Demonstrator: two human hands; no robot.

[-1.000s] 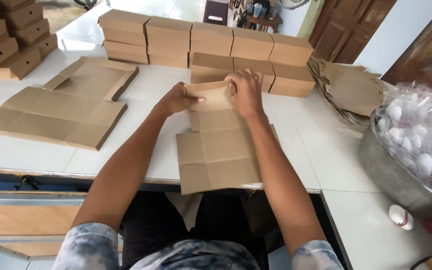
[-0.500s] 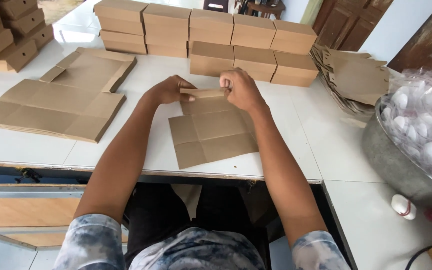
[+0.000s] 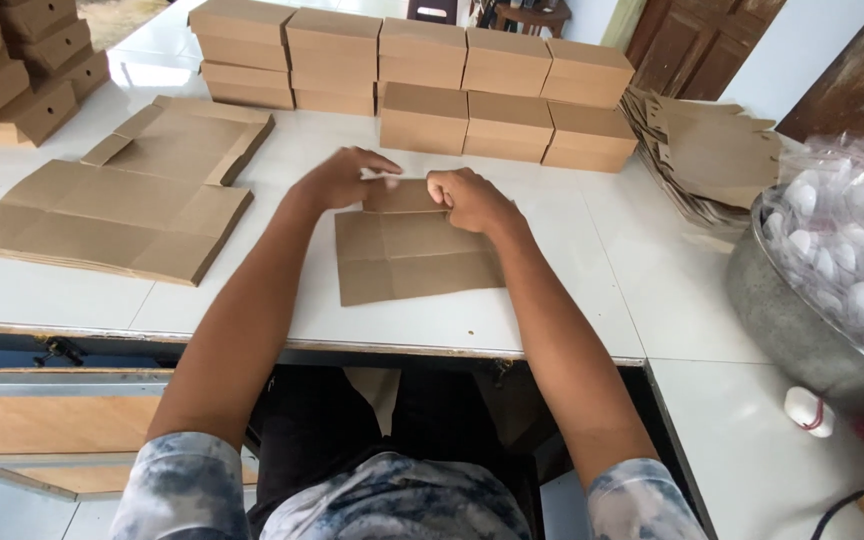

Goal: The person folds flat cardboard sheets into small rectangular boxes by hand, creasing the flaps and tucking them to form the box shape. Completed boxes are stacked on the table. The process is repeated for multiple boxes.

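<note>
A flat brown cardboard box blank [image 3: 412, 260] lies on the white table [image 3: 592, 290] in front of me. My left hand [image 3: 337, 178] rests on the blank's far left corner, fingers spread toward the folded top flap. My right hand [image 3: 467, 198] pinches that top flap at its right end, fingers curled over the edge. Both forearms reach forward from the table's near edge.
A stack of flat blanks [image 3: 117, 205] lies to the left. Folded brown boxes [image 3: 422, 70] stand in rows at the back, more at far left [image 3: 12, 60]. Loose blanks [image 3: 707, 155] pile at right beside a metal basin [image 3: 802, 310] holding bagged white items.
The blank has been laid flatter and moved slightly left on the table. Both hands have shifted to its far edge, folding the top flap down.
</note>
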